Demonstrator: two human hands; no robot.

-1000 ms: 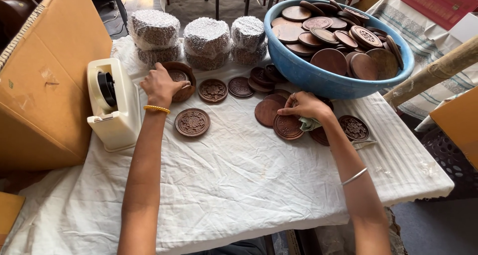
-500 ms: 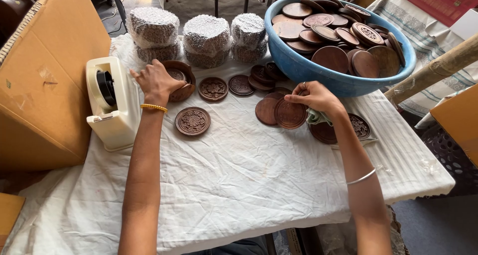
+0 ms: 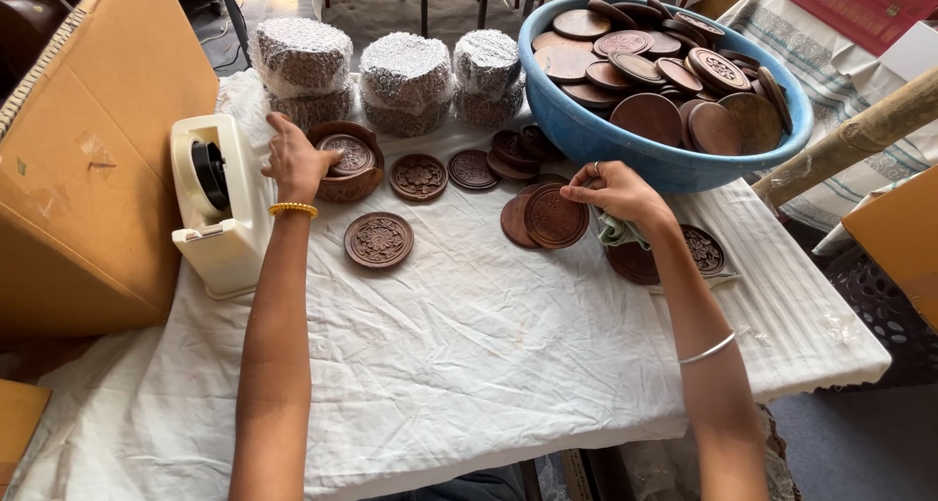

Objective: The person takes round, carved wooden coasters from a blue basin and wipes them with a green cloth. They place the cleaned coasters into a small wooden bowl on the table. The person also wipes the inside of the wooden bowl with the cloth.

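A big cardboard box (image 3: pixel 88 159) is standing at the far left, leaning against the white cloth-covered table (image 3: pixel 469 364). Just beside it a cream tape dispenser (image 3: pixel 220 203) is sitting on the cloth, its long axis running from the near edge toward the far side. The left hand (image 3: pixel 293 164) is resting with loosely spread fingers between the dispenser and a stack of carved wooden discs (image 3: pixel 347 159), gripping nothing that can be made out. A single carved disc (image 3: pixel 378 240) is lying flat near that wrist, carved face up. Behind, three foil-wrapped bundles (image 3: pixel 405 71) are standing in a row, and more dark discs (image 3: pixel 469 169) are lying flat in front of them. The right hand (image 3: pixel 616 193) is pinching the far edge of a round brown disc (image 3: pixel 555 216), which is lying nearly flat over another disc; being round, it is showing no long axis, and its carved face is pointing up. A green cloth (image 3: pixel 620 232) is tucked under that palm. A blue basin (image 3: pixel 606 134) piled with discs is standing just behind the hand
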